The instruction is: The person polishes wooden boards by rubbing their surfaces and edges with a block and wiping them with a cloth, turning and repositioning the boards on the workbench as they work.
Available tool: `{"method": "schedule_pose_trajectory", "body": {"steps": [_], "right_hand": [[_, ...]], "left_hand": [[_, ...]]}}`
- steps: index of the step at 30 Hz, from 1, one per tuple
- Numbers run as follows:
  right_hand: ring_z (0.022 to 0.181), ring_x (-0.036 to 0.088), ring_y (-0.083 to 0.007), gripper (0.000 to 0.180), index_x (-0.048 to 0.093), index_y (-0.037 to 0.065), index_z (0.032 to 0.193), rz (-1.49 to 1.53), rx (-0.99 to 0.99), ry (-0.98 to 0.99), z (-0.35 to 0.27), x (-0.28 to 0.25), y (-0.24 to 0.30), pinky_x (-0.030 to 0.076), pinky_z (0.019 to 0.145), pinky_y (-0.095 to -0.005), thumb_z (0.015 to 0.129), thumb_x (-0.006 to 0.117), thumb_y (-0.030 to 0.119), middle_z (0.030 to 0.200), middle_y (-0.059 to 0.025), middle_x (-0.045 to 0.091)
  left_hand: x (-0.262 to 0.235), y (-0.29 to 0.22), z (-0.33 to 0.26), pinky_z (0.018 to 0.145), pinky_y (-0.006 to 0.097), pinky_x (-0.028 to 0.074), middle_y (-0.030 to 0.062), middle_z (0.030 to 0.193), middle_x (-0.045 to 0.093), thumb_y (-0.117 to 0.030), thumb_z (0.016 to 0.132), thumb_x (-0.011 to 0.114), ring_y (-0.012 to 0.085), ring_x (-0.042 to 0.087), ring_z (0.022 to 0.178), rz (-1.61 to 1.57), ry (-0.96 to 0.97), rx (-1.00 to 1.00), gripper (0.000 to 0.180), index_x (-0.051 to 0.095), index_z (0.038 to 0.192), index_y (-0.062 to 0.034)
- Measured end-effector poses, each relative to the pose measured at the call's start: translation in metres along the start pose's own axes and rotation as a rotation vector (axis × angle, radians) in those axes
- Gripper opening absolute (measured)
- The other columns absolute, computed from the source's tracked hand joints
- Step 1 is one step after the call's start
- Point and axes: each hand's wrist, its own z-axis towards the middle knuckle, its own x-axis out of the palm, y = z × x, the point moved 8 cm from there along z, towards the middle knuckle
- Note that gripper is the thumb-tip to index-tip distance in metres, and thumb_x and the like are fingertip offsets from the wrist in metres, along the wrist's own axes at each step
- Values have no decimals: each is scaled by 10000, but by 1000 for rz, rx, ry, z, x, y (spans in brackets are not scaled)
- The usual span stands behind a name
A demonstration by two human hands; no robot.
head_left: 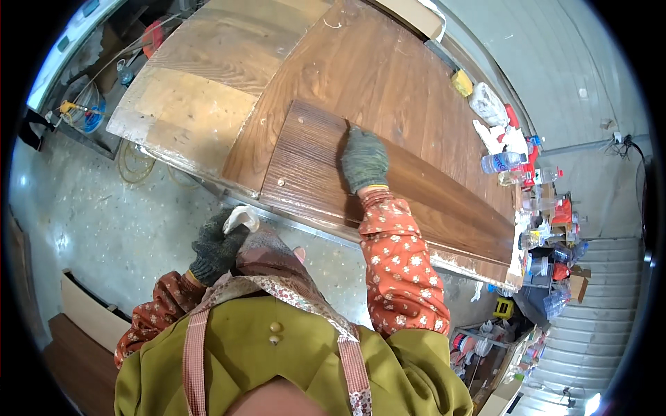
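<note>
A long dark-brown wooden board (316, 166) lies flat on the worktable, its left end nearest me and two small pale round spots on it. My right hand (364, 159), in a dark green-grey knitted glove, is on this board by its far edge; its fingers look bent over that edge, and the tips are hidden. Lower left, in front of the table edge, my left hand (214, 249) wears a matching glove. It is closed on a crumpled white cloth (241, 218), held away from the board.
The worktable (374, 69) has a brown wood-grain top with a worn paler section (187, 111) at left. Along its right side are a yellow sponge (461, 82), a filled plastic bag (488, 104) and several bottles (501, 163). Brown panels (83, 357) stand at lower left.
</note>
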Motion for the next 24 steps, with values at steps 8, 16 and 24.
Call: {"method": "schedule_pose_trajectory", "body": {"steps": [8,16,24], "right_hand": [[773,649,-353,117,651,54,846,269,-483,11,-29,-8,139,515,699,-448,829,545,98,799,-196,652],[756,637,-317,143,630,49,900,236,-394,-188,-40,0,127,516,649,-421,783,566,101,803,-157,628],[746,587,-290,157,562,68,933,-161,188,-328,-180,13,-125,487,655,-422,786,580,120,805,-114,573]], "left_hand": [[-21,9,-11,807,292,486,63,1002,644,-50,863,627,133,585,916,-49,-113,-38,299,593,1157,-5],[-48,0,2,822,288,498,78,1063,637,-100,891,648,163,609,928,-302,-252,-81,325,582,1196,-9],[-72,-54,47,740,254,470,49,1009,633,-152,945,599,109,581,851,-214,-213,50,363,552,1267,9]]}}
